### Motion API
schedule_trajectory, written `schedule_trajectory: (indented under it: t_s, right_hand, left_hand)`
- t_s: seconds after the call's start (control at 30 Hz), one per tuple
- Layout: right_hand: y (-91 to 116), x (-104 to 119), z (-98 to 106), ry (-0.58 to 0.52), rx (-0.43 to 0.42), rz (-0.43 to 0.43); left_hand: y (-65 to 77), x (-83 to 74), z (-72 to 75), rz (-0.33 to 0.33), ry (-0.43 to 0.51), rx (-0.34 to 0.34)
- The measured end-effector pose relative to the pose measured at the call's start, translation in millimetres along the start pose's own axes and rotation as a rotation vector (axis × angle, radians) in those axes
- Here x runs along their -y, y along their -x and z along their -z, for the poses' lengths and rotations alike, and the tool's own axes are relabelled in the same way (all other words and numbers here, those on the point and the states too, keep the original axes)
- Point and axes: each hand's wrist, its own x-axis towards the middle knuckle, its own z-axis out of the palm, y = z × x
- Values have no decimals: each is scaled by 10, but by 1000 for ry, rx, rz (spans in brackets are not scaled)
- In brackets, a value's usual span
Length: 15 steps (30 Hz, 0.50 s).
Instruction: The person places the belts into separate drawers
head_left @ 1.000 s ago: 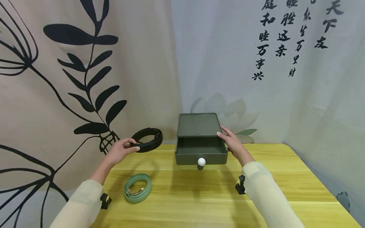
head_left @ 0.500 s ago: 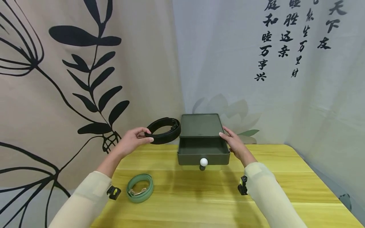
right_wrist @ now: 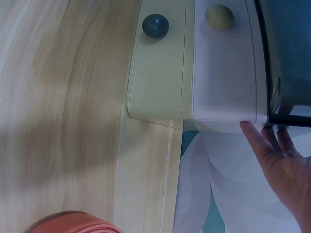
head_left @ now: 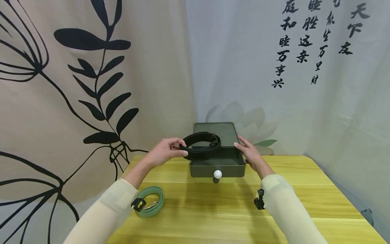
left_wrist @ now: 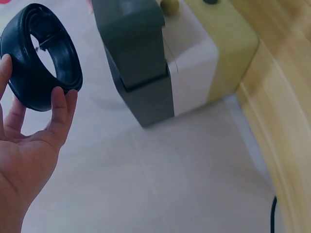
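Observation:
My left hand (head_left: pixel 166 151) pinches a coiled black belt (head_left: pixel 202 154) between thumb and fingers. In the head view the belt overlaps the pulled-out top drawer (head_left: pixel 199 171) of a small dark grey-topped drawer box (head_left: pixel 223 127). The left wrist view shows the belt (left_wrist: pixel 30 80) upright in the fingers, apart from the box's grey part (left_wrist: pixel 138 53). On the box's right side, my right hand (head_left: pixel 253 156) touches the wall with fingers extended. Its fingertips meet the edge near the white drawer (right_wrist: pixel 226 73) in the right wrist view. A coiled green belt (head_left: pixel 152 211) lies below the left forearm.
Beneath the box is a wooden table (head_left: pixel 213 210). A printed cloth (head_left: pixel 158 67) hangs close behind it. In the right wrist view a yellowish bottom drawer (right_wrist: pixel 158 73) has a dark round knob (right_wrist: pixel 155 26), and a reddish coil (right_wrist: pixel 77 224) shows at the bottom edge.
My left hand has carried the black belt rightward, first up and then down, from beside the box to over the opened drawer. The right hand stays on the box's side.

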Motion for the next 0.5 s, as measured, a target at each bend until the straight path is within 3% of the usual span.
schedule_trajectory:
  t_s: [0.17,0.5]
  right_hand:
    - [-2,-8,-1,4,2,1]
    - [12,14,3,5,12,-4]
  left_hand:
    - [-66,-58,-151,-31,-10,34]
    - [-145,-50,-330,-25,21,106]
